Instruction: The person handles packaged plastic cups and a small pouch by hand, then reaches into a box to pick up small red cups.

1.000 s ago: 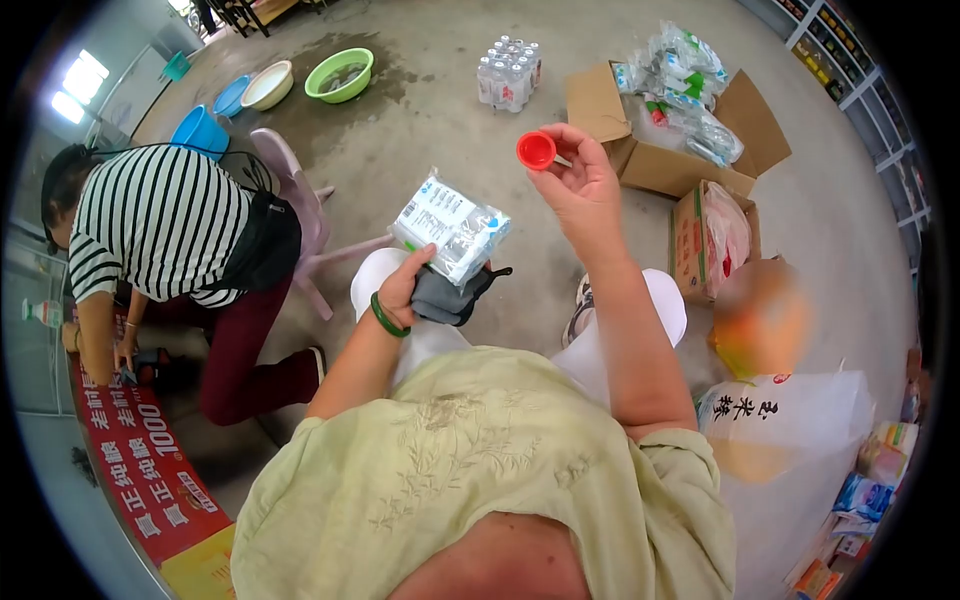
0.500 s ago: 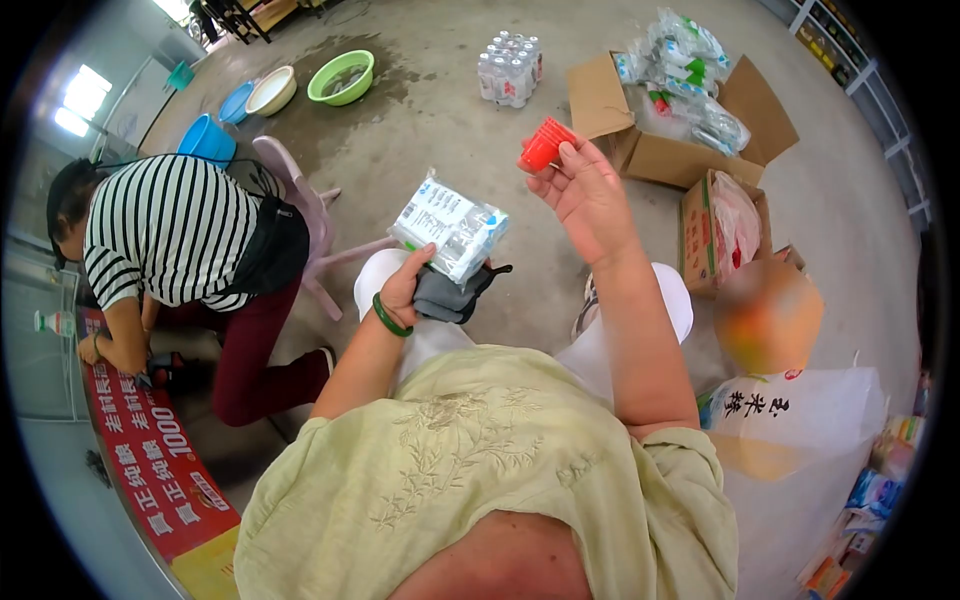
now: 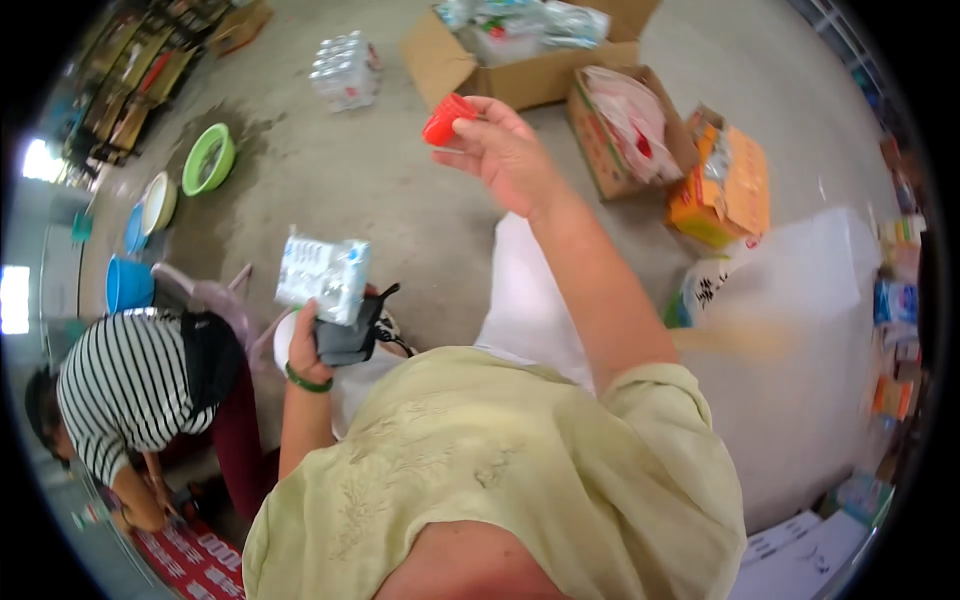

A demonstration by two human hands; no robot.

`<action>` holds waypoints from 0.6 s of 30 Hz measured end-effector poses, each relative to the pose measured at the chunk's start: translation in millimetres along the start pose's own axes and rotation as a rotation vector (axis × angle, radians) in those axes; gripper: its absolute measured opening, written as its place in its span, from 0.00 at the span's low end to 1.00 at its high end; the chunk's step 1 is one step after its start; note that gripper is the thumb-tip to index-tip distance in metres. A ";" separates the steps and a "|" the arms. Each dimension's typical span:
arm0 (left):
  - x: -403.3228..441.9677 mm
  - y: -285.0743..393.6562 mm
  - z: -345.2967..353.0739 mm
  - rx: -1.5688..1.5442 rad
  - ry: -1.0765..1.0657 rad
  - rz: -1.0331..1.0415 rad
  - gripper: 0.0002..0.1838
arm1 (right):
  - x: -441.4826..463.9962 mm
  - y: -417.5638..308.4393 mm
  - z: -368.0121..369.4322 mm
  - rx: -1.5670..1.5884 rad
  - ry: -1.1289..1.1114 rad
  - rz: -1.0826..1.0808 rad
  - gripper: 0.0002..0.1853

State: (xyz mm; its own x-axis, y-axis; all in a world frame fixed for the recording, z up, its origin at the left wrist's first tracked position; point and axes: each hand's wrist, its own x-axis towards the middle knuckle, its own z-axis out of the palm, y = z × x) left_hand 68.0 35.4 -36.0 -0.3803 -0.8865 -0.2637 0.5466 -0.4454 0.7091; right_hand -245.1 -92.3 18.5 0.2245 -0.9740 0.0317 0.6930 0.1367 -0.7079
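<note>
My right hand [image 3: 510, 160] is raised and pinches a small red plastic cup [image 3: 447, 121] by its side. Lower and to the left, my left hand [image 3: 305, 352] grips a clear plastic packet [image 3: 326, 276] with blue and white print. A folded dark grey cloth item [image 3: 345, 341] is held in the same hand, beneath the packet. A green bangle [image 3: 306, 380] circles that wrist.
Ahead stand a shrink-wrapped bottle pack [image 3: 345, 72], an open carton [image 3: 535, 82] of plastic-wrapped goods, a smaller carton [image 3: 600, 150] and an orange box [image 3: 745, 190]. A person in a striped top [image 3: 130, 385] bends at left, near a green basin [image 3: 209, 160].
My view has turned to the right, so the cartons, basins and the other person appear further left. Both hands keep hold of the same things. The orange box now shows clearly.
</note>
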 end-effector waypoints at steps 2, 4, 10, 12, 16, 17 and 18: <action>-1.9 1.0 0.3 0.038 0.098 0.005 0.33 | -7.3 -20.7 -44.4 -0.010 0.145 -0.016 0.16; -1.1 -0.8 -7.7 0.059 0.237 0.014 0.32 | -26.1 -40.8 -92.1 0.015 0.309 -0.058 0.17; 17.4 2.2 -18.6 0.052 0.160 -0.125 0.27 | -90.3 -75.1 -258.8 -0.007 0.760 -0.134 0.12; 27.8 -1.7 -15.4 0.041 0.246 -0.144 0.27 | -100.6 -76.6 -310.3 -0.049 0.916 -0.166 0.11; 53.8 -12.6 -31.8 0.105 0.553 -0.165 0.27 | -90.8 -80.1 -350.7 -0.075 1.099 -0.201 0.09; 60.7 -14.7 -31.9 0.086 0.503 -0.189 0.27 | -85.2 -79.2 -358.6 -0.113 1.097 -0.206 0.09; 68.8 -15.2 -27.2 0.066 0.454 -0.211 0.27 | -78.7 -78.8 -365.5 -0.150 1.094 -0.211 0.08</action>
State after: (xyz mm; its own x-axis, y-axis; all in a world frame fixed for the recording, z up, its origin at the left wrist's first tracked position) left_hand 53.8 -22.3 -82.7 -0.1066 -0.7499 -0.6529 0.4386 -0.6248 0.6460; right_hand -567.8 -92.6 -186.2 -0.6606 -0.6203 -0.4229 0.5397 -0.0009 -0.8419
